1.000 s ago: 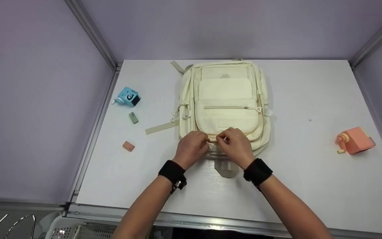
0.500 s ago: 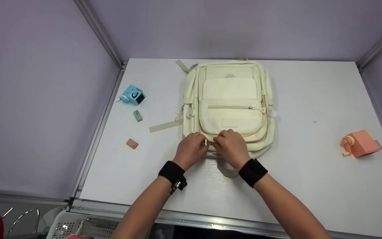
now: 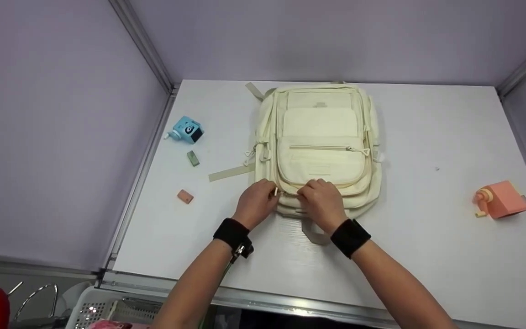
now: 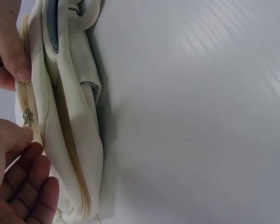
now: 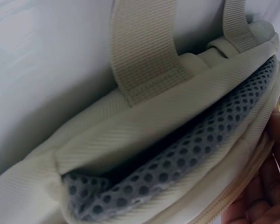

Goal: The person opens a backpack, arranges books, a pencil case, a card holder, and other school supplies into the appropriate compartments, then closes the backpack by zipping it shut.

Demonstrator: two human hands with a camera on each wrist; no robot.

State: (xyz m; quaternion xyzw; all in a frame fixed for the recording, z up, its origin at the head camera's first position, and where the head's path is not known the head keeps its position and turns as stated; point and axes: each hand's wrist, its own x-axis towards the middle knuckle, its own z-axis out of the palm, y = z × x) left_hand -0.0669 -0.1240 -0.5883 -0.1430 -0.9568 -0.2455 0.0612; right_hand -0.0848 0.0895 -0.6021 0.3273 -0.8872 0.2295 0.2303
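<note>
A cream backpack (image 3: 320, 121) lies flat on the white table, front pockets up and its top end with the grab loop (image 3: 313, 234) toward me. At the near left corner my left hand (image 3: 256, 201) pinches a zipper pull between thumb and forefinger; the metal zipper slider (image 4: 28, 115) shows just past the fingertips. My right hand (image 3: 323, 203) grips the zipper edge of the same pocket a little to the right, its thumb pressed on the fabric. Between the hands runs a tan zipper (image 4: 25, 95). In the right wrist view, a compartment with grey mesh lining (image 5: 177, 161) gapes beside the right hand.
Left of the backpack are a blue sharpener-like toy with a crank (image 3: 186, 130), a green block (image 3: 193, 158) and an orange-red block (image 3: 185, 196). An orange crank toy (image 3: 502, 199) stands at right. A white basket (image 3: 92, 306) sits below the table's front edge.
My left hand has slid left along the zipper toward the backpack's corner, away from the right hand. The right hand stays on the zipper edge. The head view has shifted slightly.
</note>
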